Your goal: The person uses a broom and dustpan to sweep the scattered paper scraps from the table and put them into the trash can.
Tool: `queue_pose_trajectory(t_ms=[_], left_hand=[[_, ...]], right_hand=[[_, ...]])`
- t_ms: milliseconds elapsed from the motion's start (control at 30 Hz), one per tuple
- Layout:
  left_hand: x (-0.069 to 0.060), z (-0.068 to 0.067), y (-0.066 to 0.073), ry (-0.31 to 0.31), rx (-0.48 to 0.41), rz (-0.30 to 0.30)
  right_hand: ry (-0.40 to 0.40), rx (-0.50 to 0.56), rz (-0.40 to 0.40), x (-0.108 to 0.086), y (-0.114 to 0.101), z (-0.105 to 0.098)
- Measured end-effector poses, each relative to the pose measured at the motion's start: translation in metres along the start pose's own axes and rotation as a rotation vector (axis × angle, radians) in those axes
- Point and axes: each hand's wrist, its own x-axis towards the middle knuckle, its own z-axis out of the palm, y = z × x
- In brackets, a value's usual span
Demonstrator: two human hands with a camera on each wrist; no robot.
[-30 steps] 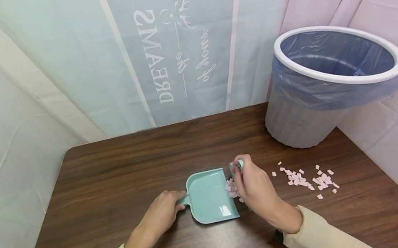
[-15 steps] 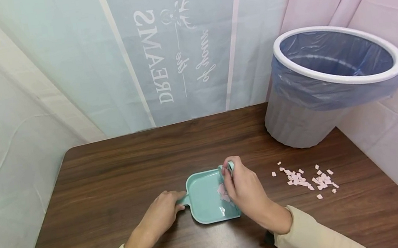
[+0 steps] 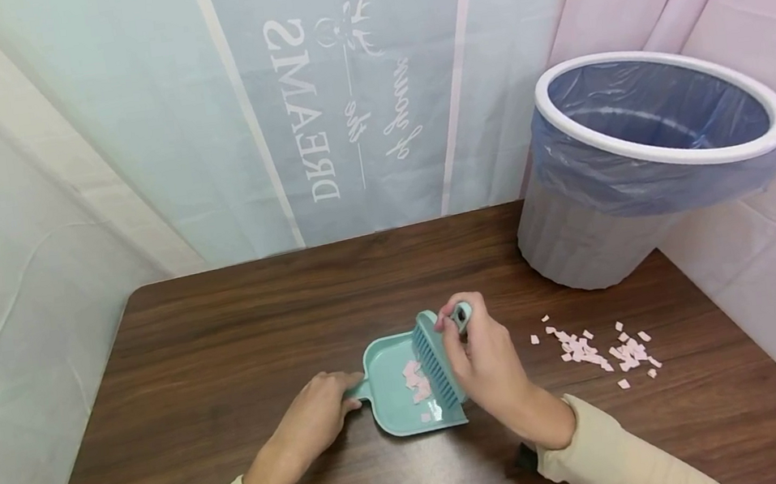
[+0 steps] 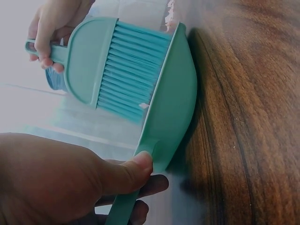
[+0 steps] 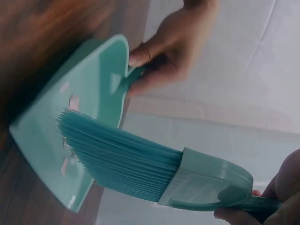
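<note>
My left hand grips the short handle of a teal dustpan that lies on the table. In the left wrist view the thumb presses on top of the handle, fingers underneath. My right hand holds a small teal hand brush by its handle. The brush's bristles reach over the pan's open right side. Pink paper scraps lie inside the pan, left of the bristles. Whether the bristle tips touch the pan floor, I cannot tell.
Two loose piles of pink paper scraps lie on the dark wooden table, right of my right hand. A grey trash bin with a blue liner and white rim stands at the back right. Fabric walls enclose the table.
The brush has moved leftward over the pan's lip and then tilted up, its bristles now showing. Some scraps went from the lip to inside the pan. The left hand and pan stayed put.
</note>
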Motion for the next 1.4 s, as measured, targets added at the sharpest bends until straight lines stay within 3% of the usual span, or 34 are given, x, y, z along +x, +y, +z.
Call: queue_pose_trajectory(t_ms=[367, 567, 733, 1000, 1200, 1400], left_hand=[[0.000, 0.001, -0.001, -0.006, 0.001, -0.002], [0.001, 0.002, -0.002, 0.002, 0.007, 0.013], [0.001, 0.002, -0.003, 0.016, 0.013, 0.031], [0.000, 0.003, -0.001, 0.004, -0.001, 0.007], [-0.001, 0.003, 0.000, -0.007, 0.001, -0.017], [-0.001, 0.003, 0.001, -0.001, -0.002, -0.023]], right_hand=[[0.031, -0.061, 0.004, 0.005, 0.013, -0.012], [-0.017, -0.081, 0.038, -0.002, 0.017, -0.010], [-0.068, -0.168, 0.028, -0.004, 0.019, -0.009], [-0.057, -0.217, 0.058, -0.004, 0.026, -0.017], [-0.057, -0.133, 0.083, -0.006, 0.025, -0.017], [-0.038, 0.041, 0.065, -0.007, 0.021, -0.013]])
